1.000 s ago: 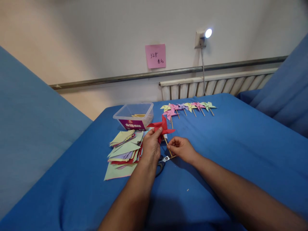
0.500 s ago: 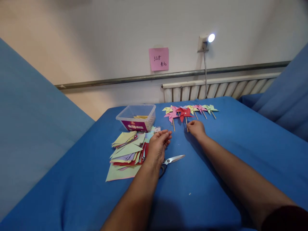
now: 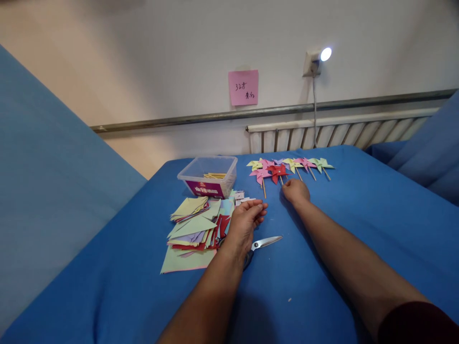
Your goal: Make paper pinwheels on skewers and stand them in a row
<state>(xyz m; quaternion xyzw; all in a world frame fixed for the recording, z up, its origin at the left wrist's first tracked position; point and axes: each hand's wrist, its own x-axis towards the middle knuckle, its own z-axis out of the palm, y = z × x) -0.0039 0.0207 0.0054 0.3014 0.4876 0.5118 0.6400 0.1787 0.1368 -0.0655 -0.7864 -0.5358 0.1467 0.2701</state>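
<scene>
A red paper pinwheel is at the back of the table, close against a pink pinwheel. Its thin wooden stick runs into the closed fingers of my right hand. My left hand hovers with loosely bent, partly spread fingers and nothing visible in them. Below it lies a pair of scissors, the dark handles partly covered by my wrist. Left of that hand is a pile of coloured paper pieces.
A clear plastic box holding several thin sticks stands behind the paper. More pinwheels lie in a row along the far side of the blue-covered table. A radiator and a pipe run along the wall.
The red pinwheel has tipped lower, towards the table, with my right hand still at its stick. My left hand's fingers have straightened slightly. The whole view has shifted a little.
</scene>
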